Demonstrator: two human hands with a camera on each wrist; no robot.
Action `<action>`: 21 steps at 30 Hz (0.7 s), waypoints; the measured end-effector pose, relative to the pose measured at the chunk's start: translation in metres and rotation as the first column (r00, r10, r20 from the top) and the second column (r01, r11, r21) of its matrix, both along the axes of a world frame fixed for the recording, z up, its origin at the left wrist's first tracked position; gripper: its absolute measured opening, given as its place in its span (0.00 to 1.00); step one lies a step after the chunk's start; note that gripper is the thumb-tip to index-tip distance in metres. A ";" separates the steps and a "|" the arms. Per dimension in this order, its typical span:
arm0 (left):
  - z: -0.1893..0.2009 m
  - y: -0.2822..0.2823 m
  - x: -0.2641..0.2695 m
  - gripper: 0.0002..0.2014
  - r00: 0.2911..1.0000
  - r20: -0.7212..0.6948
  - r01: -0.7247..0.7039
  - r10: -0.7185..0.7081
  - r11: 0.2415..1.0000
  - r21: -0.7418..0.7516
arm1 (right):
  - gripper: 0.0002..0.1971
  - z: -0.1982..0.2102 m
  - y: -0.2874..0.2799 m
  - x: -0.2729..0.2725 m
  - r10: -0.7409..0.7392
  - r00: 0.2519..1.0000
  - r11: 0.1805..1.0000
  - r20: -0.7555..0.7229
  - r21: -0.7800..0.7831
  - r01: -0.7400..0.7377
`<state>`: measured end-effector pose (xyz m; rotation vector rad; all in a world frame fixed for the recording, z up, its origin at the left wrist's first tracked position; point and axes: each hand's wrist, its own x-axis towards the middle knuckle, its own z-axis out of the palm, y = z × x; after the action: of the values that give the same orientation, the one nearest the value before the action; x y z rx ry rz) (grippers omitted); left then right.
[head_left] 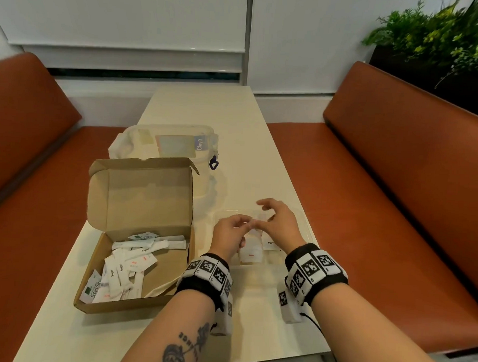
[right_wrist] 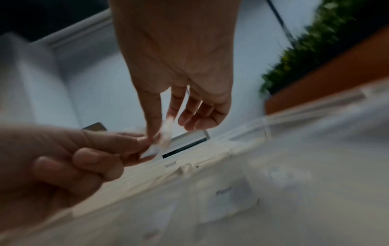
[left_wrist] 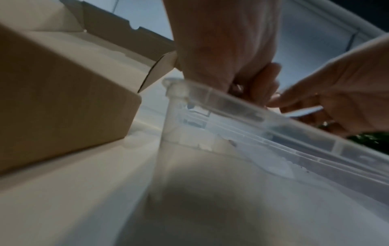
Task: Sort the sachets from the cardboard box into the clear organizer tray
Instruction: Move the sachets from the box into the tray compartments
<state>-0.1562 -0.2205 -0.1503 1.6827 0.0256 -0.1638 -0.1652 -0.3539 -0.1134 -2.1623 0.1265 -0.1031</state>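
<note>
An open cardboard box (head_left: 137, 258) (left_wrist: 63, 99) on the left of the table holds several white sachets (head_left: 126, 269). To its right the clear organizer tray (head_left: 275, 263) (left_wrist: 231, 106) has a red-labelled sachet (head_left: 251, 255) and a pepper sachet (head_left: 272, 243) in its compartments. Both hands meet above the tray. My left hand (head_left: 239, 227) (right_wrist: 145, 148) pinches the lower end of a small white sachet (right_wrist: 166, 134). My right hand (head_left: 269, 217) (right_wrist: 168, 123) holds its upper part between thumb and a finger, with the other fingers loosely bent.
A clear lidded container (head_left: 166, 145) stands behind the box. The narrow cream table (head_left: 207, 112) runs between two orange benches (head_left: 381, 185). A planter with green leaves (head_left: 440, 39) is at the back right. A cable (head_left: 319, 330) trails from my right wrist.
</note>
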 end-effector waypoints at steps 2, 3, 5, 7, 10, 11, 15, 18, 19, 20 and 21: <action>0.002 0.000 0.001 0.03 0.998 0.052 0.028 -0.032 0.996 0.086 | 0.18 0.005 0.000 0.002 0.099 0.995 0.989 -0.023 -0.109 -0.101; 0.003 0.000 0.000 0.04 0.997 0.072 0.025 -0.031 0.996 0.091 | 0.12 0.007 -0.001 0.002 0.108 0.994 0.988 -0.026 -0.108 -0.110; 0.004 0.001 0.000 0.04 0.996 0.094 0.001 -0.008 0.997 0.078 | 0.03 0.007 -0.005 0.003 0.049 0.999 0.998 0.007 -0.040 -0.049; 0.003 0.002 0.000 0.03 0.997 0.072 -0.022 0.019 0.999 0.043 | 0.02 0.004 -0.010 0.004 -0.047 0.997 0.995 0.053 0.092 0.042; 0.003 0.004 0.001 0.04 0.997 0.049 -0.063 0.064 0.998 -0.019 | 0.03 0.000 -0.011 0.001 -0.088 0.996 0.976 0.025 0.200 0.081; 0.004 0.004 0.002 0.04 0.994 0.059 -0.090 0.092 0.995 -0.033 | 0.04 -0.002 -0.011 0.000 -0.072 0.997 0.979 0.007 0.192 0.069; 0.006 0.004 0.004 0.07 0.983 0.106 -0.149 0.153 0.988 -0.041 | 0.03 -0.007 -0.009 -0.002 -0.001 0.999 0.990 -0.045 0.139 0.008; 0.006 0.006 0.005 0.06 0.988 0.118 -0.101 0.101 0.995 -0.009 | 0.04 -0.007 -0.009 -0.003 0.031 0.999 0.991 -0.027 0.128 -0.028; 0.006 0.006 0.006 0.06 0.990 0.121 -0.077 0.076 0.997 0.006 | 0.04 -0.005 -0.009 -0.004 0.042 0.999 0.991 -0.017 0.125 -0.040; 0.007 0.006 0.006 0.05 0.991 0.122 -0.062 0.060 0.998 0.014 | 0.05 -0.004 -0.010 -0.004 0.056 0.998 0.990 -0.015 0.127 -0.053; 0.007 0.006 0.005 0.05 0.991 0.122 -0.056 0.054 0.998 0.015 | 0.06 -0.003 -0.010 -0.004 0.070 0.997 0.988 -0.021 0.140 -0.067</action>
<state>-0.1509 -0.2146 -0.1429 1.7053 -0.0180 -0.0196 -0.1690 -0.3639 -0.1164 -2.0264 0.0716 -0.0262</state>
